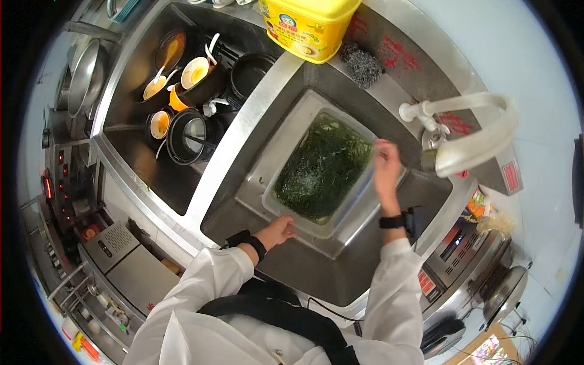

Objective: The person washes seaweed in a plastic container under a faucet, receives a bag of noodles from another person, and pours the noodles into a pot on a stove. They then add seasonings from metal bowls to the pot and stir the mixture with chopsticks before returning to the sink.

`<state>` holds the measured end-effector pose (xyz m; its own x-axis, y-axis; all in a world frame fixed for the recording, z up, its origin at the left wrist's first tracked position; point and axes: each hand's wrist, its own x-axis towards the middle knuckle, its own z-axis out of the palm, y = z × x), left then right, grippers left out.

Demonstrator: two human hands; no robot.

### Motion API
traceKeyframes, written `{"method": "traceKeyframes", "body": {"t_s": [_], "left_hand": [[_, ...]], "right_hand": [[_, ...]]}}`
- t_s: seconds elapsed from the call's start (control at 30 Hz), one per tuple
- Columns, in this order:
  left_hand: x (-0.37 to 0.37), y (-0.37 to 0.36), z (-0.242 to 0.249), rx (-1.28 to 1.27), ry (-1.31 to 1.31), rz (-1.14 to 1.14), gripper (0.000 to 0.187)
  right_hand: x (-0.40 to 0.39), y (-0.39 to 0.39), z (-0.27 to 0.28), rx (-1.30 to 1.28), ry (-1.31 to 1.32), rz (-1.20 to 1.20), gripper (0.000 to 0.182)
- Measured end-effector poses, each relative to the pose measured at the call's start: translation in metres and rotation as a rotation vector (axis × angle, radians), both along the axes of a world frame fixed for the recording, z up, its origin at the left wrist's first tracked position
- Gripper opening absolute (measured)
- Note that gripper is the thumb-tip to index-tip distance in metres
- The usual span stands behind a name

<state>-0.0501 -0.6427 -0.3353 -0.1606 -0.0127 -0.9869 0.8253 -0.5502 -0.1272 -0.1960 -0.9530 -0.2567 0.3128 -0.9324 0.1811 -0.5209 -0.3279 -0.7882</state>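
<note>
A translucent plastic tub [325,232] holds dark green leafy greens [325,164] in water. It stands tilted to my view inside the right-hand sink basin [255,146]. My left hand [277,231] is at the tub's near-left edge, its fingers curled at the rim. At the right side, my right hand [387,170] has its bent fingers on the upper right corner of the rim. Some of the fingertips are blurred or hidden, so the exact grip is hard to see. Both wrists wear black bands.
The left basin [140,176] holds used bowls, black pots [184,137] and spoons. A yellow bucket [309,27] and a steel scouring pad [365,66] sit on the back ledge. At right, a faucet [480,134] curves over the sink edge. Kitchen appliances flank both sides.
</note>
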Motion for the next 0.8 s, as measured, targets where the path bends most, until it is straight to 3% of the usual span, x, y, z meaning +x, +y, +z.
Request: {"method": "traceKeyframes", "body": {"t_s": [0.03,0.07,0.13,0.17,0.23,0.3,0.4,0.43,0.5,0.53,0.57,0.63,0.67,0.7,0.73,0.77,0.8], "left_hand": [[-0.004,0.002,0.000,-0.001,0.001,0.011,0.026],[-0.005,0.002,0.000,-0.023,-0.006,-0.014,0.028],[-0.006,0.002,-0.004,-0.056,-0.020,-0.027,0.030],[-0.008,0.005,-0.007,-0.036,-0.024,-0.057,0.032],[-0.011,0.003,-0.008,-0.027,-0.034,-0.072,0.035],[-0.009,-0.003,0.008,0.148,-0.236,-0.100,0.024],[0.005,0.001,0.019,0.054,-0.401,-0.195,0.025],[0.001,0.005,0.008,0.054,-0.454,-0.353,0.024],[-0.002,0.009,0.000,0.029,-0.574,-0.573,0.023],[0.002,0.006,0.009,0.002,-0.635,-0.639,0.022],[0.008,0.000,0.039,-0.036,-0.779,-0.697,0.023],[0.020,0.000,0.058,-0.141,-0.721,-0.582,0.029],[0.032,-0.001,0.092,-0.213,-0.673,-0.514,0.029],[0.035,0.002,0.112,-0.263,-0.815,-0.490,0.031],[0.043,0.003,0.134,-0.289,-0.780,-0.546,0.035],[0.052,0.007,0.167,-0.306,-0.738,-0.515,0.036],[0.047,0.015,0.170,-0.364,-0.831,-0.429,0.034]], "right_hand": [[0.015,0.008,-0.005,-0.097,0.239,0.101,0.028],[0.017,0.005,-0.026,-0.102,0.237,0.108,0.028],[0.019,-0.009,-0.078,-0.344,0.592,-0.043,0.025],[0.022,-0.018,-0.072,-0.356,0.587,-0.035,0.025],[0.024,-0.035,-0.059,0.040,0.726,0.105,0.028],[0.016,-0.037,-0.057,0.164,0.602,0.093,0.029],[-0.022,-0.028,-0.069,0.146,0.528,0.098,0.030],[-0.039,-0.026,-0.071,0.194,0.449,0.101,0.031],[-0.051,-0.012,-0.034,0.217,0.339,0.105,0.025],[-0.047,0.000,-0.003,0.272,0.300,0.032,0.019],[-0.067,0.002,-0.011,0.273,0.206,0.010,0.016],[-0.079,0.018,0.020,0.189,0.192,-0.068,0.015],[-0.083,0.031,0.043,0.176,0.179,-0.085,0.017],[-0.102,0.035,0.055,0.082,0.311,-0.035,0.022],[-0.112,0.044,0.058,0.062,0.215,-0.046,0.028],[-0.114,0.057,0.080,0.023,0.309,-0.073,0.024],[-0.091,0.089,0.141,-0.073,0.555,-0.008,0.022]]}}
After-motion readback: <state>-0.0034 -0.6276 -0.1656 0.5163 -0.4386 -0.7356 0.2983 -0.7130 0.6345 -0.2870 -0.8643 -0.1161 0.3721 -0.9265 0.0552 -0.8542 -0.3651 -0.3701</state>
